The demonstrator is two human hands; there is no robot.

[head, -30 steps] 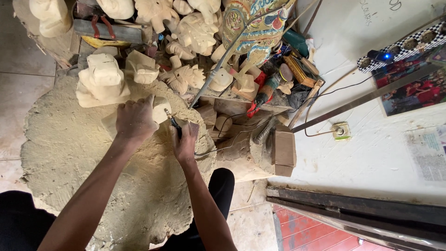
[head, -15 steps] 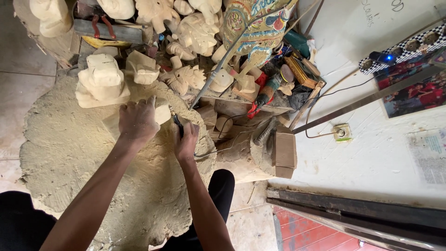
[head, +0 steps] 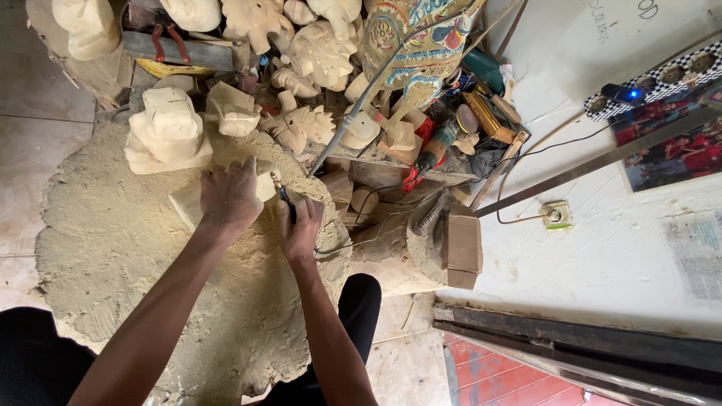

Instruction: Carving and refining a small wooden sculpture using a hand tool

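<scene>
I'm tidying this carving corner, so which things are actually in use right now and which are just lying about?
In use:
left hand steadying the pale wood block
right hand gripping the dark-handled tool

Lying about:
rough-cut wooden figure
unpainted carvings
painted carving
red-handled tool
cardboard box

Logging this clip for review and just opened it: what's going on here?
A person is sitting over a big heap of sawdust, working a pale block of wood. The left hand presses down on the block, while the right hand grips a slim dark carving tool with its tip against the wood. Roughly shaped wooden figures crowd the far side of the pile, next to a brightly painted carving and a clutter of tools. A wall socket sits on the white wall to the right.
</scene>
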